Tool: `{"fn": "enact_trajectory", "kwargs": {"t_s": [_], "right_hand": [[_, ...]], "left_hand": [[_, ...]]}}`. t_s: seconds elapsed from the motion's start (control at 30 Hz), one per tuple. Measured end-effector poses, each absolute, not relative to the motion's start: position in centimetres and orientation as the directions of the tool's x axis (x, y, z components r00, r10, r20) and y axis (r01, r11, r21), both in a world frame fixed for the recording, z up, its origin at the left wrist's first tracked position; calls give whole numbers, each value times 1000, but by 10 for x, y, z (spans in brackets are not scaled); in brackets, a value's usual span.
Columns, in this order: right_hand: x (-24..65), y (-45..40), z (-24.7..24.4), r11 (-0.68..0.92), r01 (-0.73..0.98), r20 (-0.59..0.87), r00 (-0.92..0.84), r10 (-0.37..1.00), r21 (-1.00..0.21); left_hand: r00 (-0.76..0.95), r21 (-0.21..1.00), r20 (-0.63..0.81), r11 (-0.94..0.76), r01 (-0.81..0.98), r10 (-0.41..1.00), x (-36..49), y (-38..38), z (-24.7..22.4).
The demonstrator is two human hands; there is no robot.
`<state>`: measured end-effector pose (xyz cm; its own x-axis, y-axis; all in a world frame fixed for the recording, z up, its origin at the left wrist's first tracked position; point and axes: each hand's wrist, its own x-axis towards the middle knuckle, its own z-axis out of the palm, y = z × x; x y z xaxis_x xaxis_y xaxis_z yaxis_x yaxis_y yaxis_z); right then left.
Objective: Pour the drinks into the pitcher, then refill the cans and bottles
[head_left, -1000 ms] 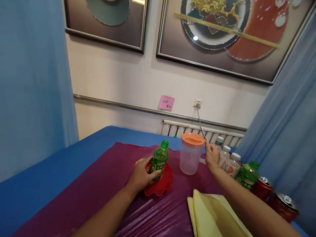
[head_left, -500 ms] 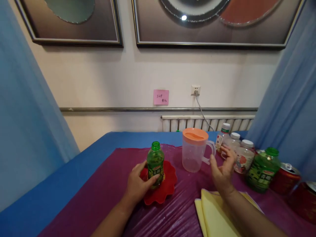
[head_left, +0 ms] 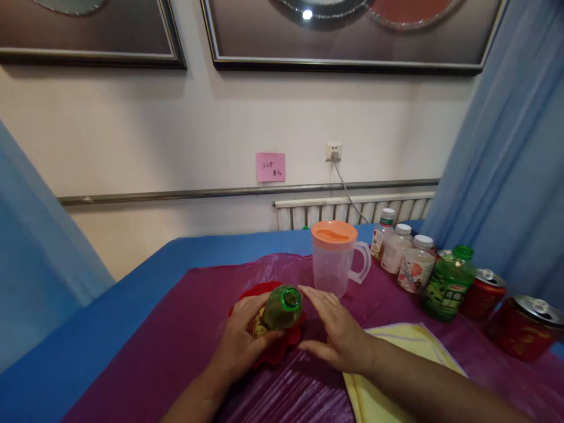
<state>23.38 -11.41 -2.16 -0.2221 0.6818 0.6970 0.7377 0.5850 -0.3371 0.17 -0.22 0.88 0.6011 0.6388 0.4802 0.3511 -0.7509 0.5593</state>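
A green bottle (head_left: 282, 311) with no cap on its mouth tilts toward me over a red scalloped dish (head_left: 253, 289). My left hand (head_left: 242, 338) is wrapped round the bottle's lower part from the left. To the right of the bottle's neck is my right hand (head_left: 337, 335), its fingers apart and nothing in it. A clear pitcher (head_left: 332, 267) with an orange lid stands just behind my right hand. Under my right forearm lies a folded yellow cloth (head_left: 414, 341).
Along the right stand white-capped bottles (head_left: 416, 267), another green bottle (head_left: 449, 285) and red cans (head_left: 524, 326). A purple sheet (head_left: 163, 341) covers part of the blue table (head_left: 118, 311). Blue curtains (head_left: 506, 147) hang at both sides.
The green bottle has gone from upright to tilted toward me in my left hand. My right hand has moved left, from beside the pitcher's handle to beside the bottle. The view has shifted slightly.
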Motion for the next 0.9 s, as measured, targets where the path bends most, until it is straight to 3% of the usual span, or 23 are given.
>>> {"fn": "enact_trajectory", "kwargs": {"t_s": [0.17,0.3,0.53,0.73,0.8,0.9], "right_hand": [[208,-103,-2,483,655,619,-30,785,-581],[195,-89,15,496,549,621,55,782,-673],[216,-99,42,353,255,430,391,814,-900],[300,-180,54,318,315,448,631,634,-894],[330,-213,49,217,381,437,729,527,-899],[365,-254,32,-53,495,447,821,356,-867]], "left_hand": [[600,525,534,-790,316,595,3,4,7],[562,521,549,-780,348,618,4,10,6],[522,575,532,-737,356,667,2,12,7],[425,565,568,-709,421,705,5,14,6],[429,563,565,-710,423,704,6,13,8],[399,558,581,-704,439,710,6,14,9]]}}
